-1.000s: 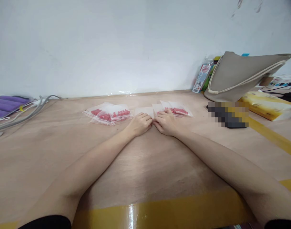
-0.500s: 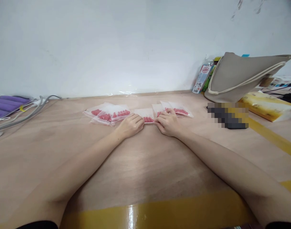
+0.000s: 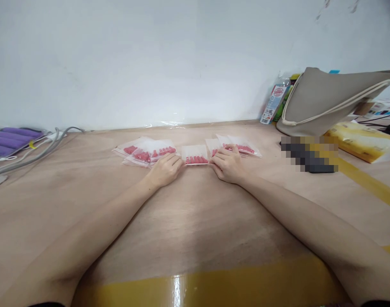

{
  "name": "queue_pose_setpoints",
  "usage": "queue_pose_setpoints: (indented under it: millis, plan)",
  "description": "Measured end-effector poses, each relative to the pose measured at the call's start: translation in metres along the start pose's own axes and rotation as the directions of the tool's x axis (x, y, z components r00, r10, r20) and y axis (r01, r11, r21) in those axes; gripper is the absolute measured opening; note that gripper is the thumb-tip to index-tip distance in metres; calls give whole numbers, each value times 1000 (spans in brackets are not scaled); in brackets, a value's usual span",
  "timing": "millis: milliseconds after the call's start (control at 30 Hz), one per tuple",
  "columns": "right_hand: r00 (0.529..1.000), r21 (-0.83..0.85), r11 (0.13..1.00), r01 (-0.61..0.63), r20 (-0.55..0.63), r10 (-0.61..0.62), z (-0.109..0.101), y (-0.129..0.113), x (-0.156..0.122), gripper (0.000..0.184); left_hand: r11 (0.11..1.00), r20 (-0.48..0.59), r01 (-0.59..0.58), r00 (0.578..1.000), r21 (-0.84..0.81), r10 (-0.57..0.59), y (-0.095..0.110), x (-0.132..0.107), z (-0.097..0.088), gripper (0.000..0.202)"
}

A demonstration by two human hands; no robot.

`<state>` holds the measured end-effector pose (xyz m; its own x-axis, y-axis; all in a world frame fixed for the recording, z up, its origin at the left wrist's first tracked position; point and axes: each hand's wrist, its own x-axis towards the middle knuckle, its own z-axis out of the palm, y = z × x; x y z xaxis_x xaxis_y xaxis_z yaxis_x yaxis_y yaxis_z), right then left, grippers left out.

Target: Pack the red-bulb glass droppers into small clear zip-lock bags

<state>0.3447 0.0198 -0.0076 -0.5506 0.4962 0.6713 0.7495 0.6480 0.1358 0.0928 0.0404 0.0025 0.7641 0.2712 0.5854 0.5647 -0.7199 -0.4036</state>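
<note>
Between my hands lies a small clear plastic bag (image 3: 194, 152) with several red pieces lined up along its near edge. My left hand (image 3: 167, 169) is closed, with its thumb and fingertips pinching the bag's near left corner. At the near right corner, my right hand (image 3: 228, 165) grips the same bag with curled fingers. Beside my left hand spreads a pile of similar bags (image 3: 143, 150) holding red pieces. Behind my right hand more such bags (image 3: 242, 145) overlap, partly covered by the fingers.
Purple rolls (image 3: 12, 138) and a grey cable (image 3: 50, 147) lie at the far left. On the right are a carton (image 3: 273, 104), a grey drawstring bag (image 3: 325, 100), a pixelated dark object (image 3: 310, 157) and a yellow tissue pack (image 3: 364, 138). Yellow tape (image 3: 214, 283) runs along the table's near edge.
My left hand has slid left along the middle bag's near edge to its corner, uncovering more red pieces. My right hand has stayed at its corner. The view has shifted slightly.
</note>
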Motion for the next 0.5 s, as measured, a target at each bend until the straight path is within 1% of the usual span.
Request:
queue_pose_setpoints:
  millis: [133, 233, 367, 500]
  plan:
    - [1000, -3, 1000, -6, -4, 6, 1, 2, -2, 22, 1000, -8, 3, 1000, 1, -3, -1, -4, 2, 27]
    - [1000, 7, 1000, -23, -8, 23, 2, 4, -4, 20, 999, -12, -32, 999, -14, 32, 0, -5, 2, 21]
    - [999, 26, 999, -29, -15, 29, 6, 0, -1, 17, 997, -26, -66, 998, -28, 65, 5, -1, 3, 21]
    - [997, 5, 1000, 18, 70, -18, 9, -9, 7, 22, 996, -25, -70, 997, -64, 68, 7, 1, 4, 24]
